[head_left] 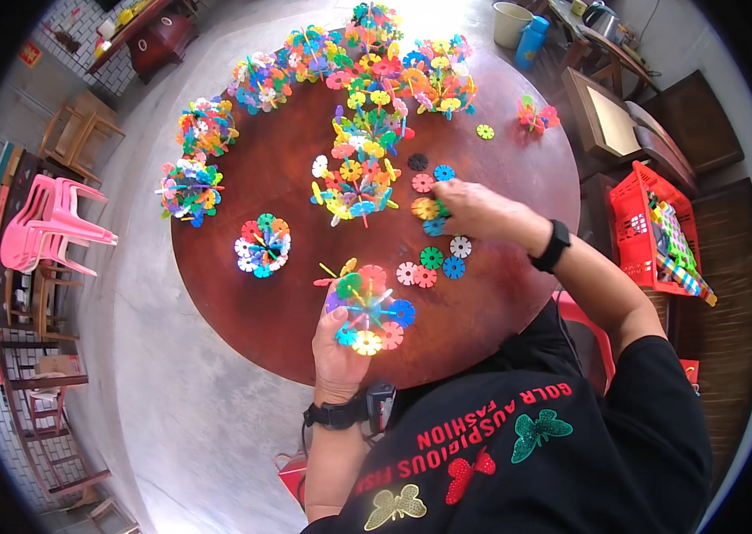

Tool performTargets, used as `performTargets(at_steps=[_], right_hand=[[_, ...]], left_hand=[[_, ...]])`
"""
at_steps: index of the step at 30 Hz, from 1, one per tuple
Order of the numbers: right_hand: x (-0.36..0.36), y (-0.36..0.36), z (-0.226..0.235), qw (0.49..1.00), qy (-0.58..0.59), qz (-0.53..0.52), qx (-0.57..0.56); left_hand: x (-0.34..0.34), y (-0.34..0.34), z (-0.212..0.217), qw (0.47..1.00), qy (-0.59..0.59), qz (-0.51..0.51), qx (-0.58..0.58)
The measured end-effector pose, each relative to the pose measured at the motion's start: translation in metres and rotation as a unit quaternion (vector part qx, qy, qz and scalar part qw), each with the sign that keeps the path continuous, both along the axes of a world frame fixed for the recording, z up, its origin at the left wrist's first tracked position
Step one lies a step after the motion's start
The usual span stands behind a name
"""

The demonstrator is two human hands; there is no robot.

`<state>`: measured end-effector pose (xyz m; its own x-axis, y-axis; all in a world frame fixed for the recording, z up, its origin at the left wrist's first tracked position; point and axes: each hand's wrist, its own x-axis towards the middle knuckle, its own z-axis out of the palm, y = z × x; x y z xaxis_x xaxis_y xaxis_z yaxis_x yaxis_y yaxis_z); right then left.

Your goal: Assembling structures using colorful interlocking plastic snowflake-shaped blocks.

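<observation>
My left hand (340, 347), near the front edge of the table, grips a half-round cluster of flower-shaped interlocking discs (374, 310) in several colours, with spokes meeting at its middle. Over a patch of loose discs, my right hand (482, 212) reaches in with its fingers bent together and pointing down. Its fingertips are beside an orange-yellow disc (426, 208); whatever they pinch is hidden. Around it lie a black disc (418, 162), a blue disc (443, 173), a white disc (460, 246), a green disc (431, 258) and a pink disc (426, 278).
On the round brown table (260, 182), several finished disc balls (256, 82) curve along the far left edge. A smaller cluster (262, 245) lies at left, a pink-red one (537, 116) at far right. A red basket (638, 222) stands right; pink stools (47, 222) stand left.
</observation>
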<state>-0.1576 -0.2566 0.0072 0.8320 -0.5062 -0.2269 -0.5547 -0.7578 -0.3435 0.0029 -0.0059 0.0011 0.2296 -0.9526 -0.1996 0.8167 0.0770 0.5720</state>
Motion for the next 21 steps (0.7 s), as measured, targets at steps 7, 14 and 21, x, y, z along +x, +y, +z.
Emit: performTargets(at_steps=[7,14,21], right_hand=[[0.035,-0.012,0.019,0.996,-0.004,0.053,-0.078],[-0.029,-0.105,0.016,0.967,0.087,-0.159,-0.18],[0.017,-0.061,-0.02,0.977,0.04,-0.1,-0.185]], left_hand=[[0.003,0.001,-0.006,0.999,-0.019,0.051,0.002],[0.005,-0.001,-0.001,0.997,0.019,0.07,-0.025],[0.007,0.002,-0.002,0.997,0.036,0.071,-0.016]])
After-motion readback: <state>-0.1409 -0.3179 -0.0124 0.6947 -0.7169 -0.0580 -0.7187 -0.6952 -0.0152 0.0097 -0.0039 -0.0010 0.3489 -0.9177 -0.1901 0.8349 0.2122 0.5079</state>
